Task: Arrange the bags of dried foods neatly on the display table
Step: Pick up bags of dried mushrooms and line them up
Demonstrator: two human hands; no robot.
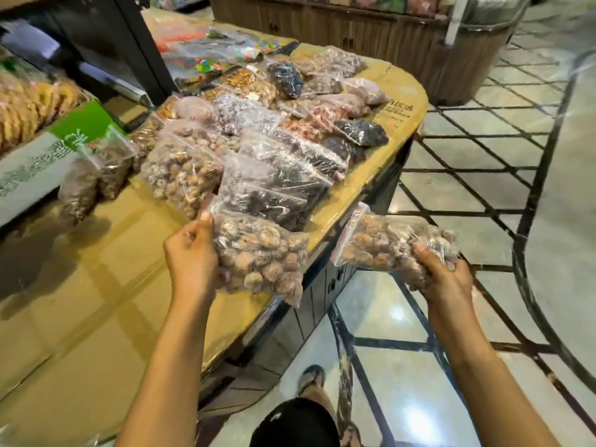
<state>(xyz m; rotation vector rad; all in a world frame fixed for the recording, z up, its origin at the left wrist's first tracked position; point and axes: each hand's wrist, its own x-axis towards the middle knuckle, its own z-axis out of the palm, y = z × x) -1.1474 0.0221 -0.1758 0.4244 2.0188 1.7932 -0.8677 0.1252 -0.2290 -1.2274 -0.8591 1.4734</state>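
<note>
While both hands are busy w/ clear zip bags, the desk [96,285] carries many more. Left hand [190,256] is clamped on the left side of a bag of tan wrinkled dried fruit [261,256]; this bag lies at the desk's near right edge, its lower corner hanging over the rim. Right hand [446,279] is closed around the bottom of a second bag w/ similar tan fruit [390,243], held in the air off the desk's right edge, above the tiled floor [467,175], its red-striped zip end pointing toward the desk.

Just behind the first bag lies a bag of dark, almost black dried pieces [274,191], and to its left a bag of light brown round pieces [180,172]. Further back, approx. a dozen bags overlap loosely in rows along the right edge up to the far rounded corner: dark, pinkish and brown contents, exact kinds unclear. At the left edge a green-and-white carton [48,156] stands w/ two slim bags of brown bits [96,175] leaning on it. All bags are transparent, crinkled, shiny.
</note>
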